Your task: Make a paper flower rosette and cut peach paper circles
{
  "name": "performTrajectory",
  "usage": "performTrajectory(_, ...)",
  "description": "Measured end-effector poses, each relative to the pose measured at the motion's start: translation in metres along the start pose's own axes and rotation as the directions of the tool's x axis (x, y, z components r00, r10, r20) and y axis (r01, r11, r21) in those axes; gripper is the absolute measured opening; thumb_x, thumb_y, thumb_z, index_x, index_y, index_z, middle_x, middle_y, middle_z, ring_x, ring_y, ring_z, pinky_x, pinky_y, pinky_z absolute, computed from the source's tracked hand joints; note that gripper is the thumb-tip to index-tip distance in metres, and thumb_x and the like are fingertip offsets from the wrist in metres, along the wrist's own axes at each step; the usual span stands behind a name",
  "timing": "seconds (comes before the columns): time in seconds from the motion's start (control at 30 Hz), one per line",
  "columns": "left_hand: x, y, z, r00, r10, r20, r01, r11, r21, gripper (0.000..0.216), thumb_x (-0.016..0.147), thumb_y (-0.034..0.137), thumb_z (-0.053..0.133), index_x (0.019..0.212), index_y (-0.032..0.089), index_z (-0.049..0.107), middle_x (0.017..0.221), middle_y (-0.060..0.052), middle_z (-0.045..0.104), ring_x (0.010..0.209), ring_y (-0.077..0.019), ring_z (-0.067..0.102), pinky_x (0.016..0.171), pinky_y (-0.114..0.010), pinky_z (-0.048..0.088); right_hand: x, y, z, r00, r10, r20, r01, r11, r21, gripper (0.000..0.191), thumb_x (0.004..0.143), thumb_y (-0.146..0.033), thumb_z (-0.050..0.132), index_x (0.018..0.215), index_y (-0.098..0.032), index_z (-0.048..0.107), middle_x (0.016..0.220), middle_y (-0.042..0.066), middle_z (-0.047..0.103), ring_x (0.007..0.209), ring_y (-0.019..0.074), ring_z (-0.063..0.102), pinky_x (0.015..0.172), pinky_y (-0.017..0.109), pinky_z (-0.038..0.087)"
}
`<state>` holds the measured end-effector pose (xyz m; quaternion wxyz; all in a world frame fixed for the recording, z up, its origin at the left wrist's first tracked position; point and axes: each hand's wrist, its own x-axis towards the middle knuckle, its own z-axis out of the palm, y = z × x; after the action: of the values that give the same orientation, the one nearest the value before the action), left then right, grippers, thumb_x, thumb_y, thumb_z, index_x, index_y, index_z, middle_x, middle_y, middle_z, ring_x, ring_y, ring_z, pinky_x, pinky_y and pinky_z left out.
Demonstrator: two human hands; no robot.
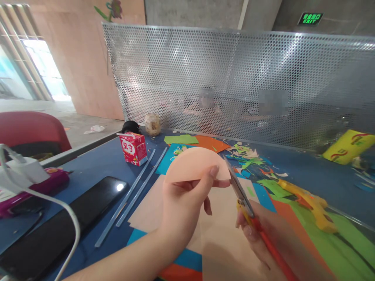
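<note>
My left hand (183, 207) pinches a peach paper half-circle (195, 164) between thumb and fingers and holds it up above the table. My right hand (265, 238) grips red-handled scissors (243, 199). Their blades point up and away and meet the right edge of the half-circle. Under both hands lies a large peach paper sheet (222, 242) on top of blue and orange sheets.
A yellow glue gun (307, 199) lies on green paper at the right. Two glue sticks (134, 191), a red carton (133, 147), a black phone (64, 218) and a white charger with its cable (26, 171) are at the left. Paper scraps (246, 156) lie before a perforated metal screen (234, 78).
</note>
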<state>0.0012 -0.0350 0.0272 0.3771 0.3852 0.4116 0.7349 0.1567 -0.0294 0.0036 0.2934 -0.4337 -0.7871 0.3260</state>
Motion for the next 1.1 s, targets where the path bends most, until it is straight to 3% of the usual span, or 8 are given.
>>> performTrajectory(0.33, -0.0014, 0.0009, -0.0001, 1.000, -0.026, -0.003, 0.026, 1.000, -0.010, 0.020, 0.070, 0.033, 0.068, 0.074, 0.014, 0.068, 0.072, -0.008, 0.070, 0.061, -0.0223, 0.068, 0.025, -0.016, 0.040, 0.0001, -0.0003, -0.0002, 0.999, -0.034, -0.029, 0.034, 0.999, -0.019, 0.033, 0.084, -0.050, 0.041, 0.068, -0.020, 0.042, 0.058, -0.003, 0.048, 0.050, 0.0090, 0.043, 0.046, 0.022, 0.032)
performTrajectory(0.73, 0.0006, 0.0018, -0.0017, 1.000, -0.016, 0.006, 0.015, 0.999, 0.041, 0.018, 0.072, 0.030, 0.066, 0.074, 0.013, 0.066, 0.075, -0.010, 0.071, 0.066, -0.0260, 0.069, 0.025, -0.018, 0.041, 0.0029, 0.0059, -0.0032, 0.999, 0.033, 0.007, -0.033, 0.999, 0.027, 0.026, 0.079, -0.040, 0.048, 0.063, -0.020, 0.042, 0.056, -0.003, 0.043, 0.049, 0.0098, 0.035, 0.045, 0.022, 0.030)
performTrajectory(0.97, 0.0027, 0.0043, -0.0004, 1.000, -0.012, 0.004, 0.011, 0.998, 0.063, 0.019, 0.071, 0.032, 0.067, 0.072, 0.013, 0.065, 0.072, -0.007, 0.070, 0.064, -0.0247, 0.069, 0.025, -0.018, 0.041, 0.0037, -0.0003, -0.0064, 0.998, 0.041, 0.052, -0.046, 0.995, 0.090, 0.032, 0.079, -0.047, 0.047, 0.064, -0.020, 0.041, 0.057, -0.003, 0.043, 0.051, 0.0099, 0.036, 0.046, 0.021, 0.030)
performTrajectory(1.1, 0.0016, 0.0048, -0.0009, 1.000, 0.001, 0.006, -0.002, 0.992, 0.126, 0.021, 0.071, 0.034, 0.066, 0.073, 0.013, 0.066, 0.072, -0.007, 0.070, 0.051, -0.0192, 0.066, 0.025, -0.019, 0.041, 0.0029, -0.0012, -0.0072, 0.999, 0.018, 0.051, -0.020, 0.999, 0.041, 0.034, 0.080, -0.051, 0.046, 0.066, -0.021, 0.040, 0.057, -0.003, 0.043, 0.050, 0.0098, 0.038, 0.046, 0.022, 0.030)
